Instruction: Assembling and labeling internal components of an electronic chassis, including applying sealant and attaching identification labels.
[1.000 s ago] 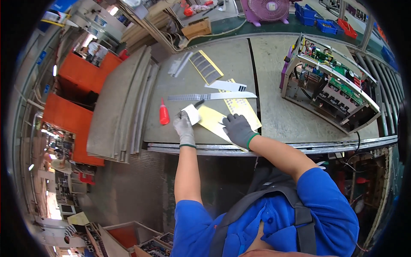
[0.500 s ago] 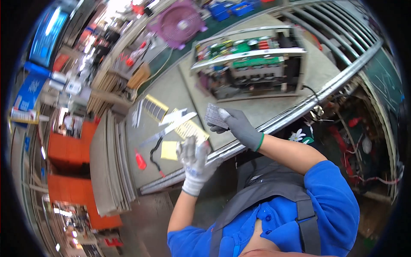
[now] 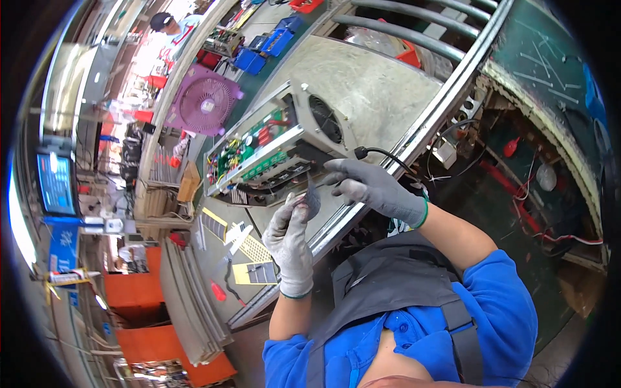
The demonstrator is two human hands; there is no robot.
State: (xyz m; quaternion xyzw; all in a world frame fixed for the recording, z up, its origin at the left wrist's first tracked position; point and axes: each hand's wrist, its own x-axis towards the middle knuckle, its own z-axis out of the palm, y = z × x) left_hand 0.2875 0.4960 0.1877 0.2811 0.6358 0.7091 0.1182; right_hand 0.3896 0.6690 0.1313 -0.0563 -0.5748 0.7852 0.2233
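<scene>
My left hand, in a whitish glove, pinches a small grey printed sheet seen almost edge-on. Just right of it is my right hand in a dark grey glove, its fingers apart and bent toward the sheet; I make out nothing held in them. Beyond both hands stands a metal-framed electronic unit with green circuit boards and red and green parts. A round black fan is set in its end panel. From that end a black cable runs off over the bench edge.
Left of the unit lie yellow label sheets, a black cord and a red tool. Grey panels lean at the bench's left end. A purple fan and blue bins stand behind; metal rollers adjoin the bench.
The small sheet has passed from my right hand to my left. My right hand has opened its grip. The unit now stands at an angle, with its fan end showing; the view has shifted too.
</scene>
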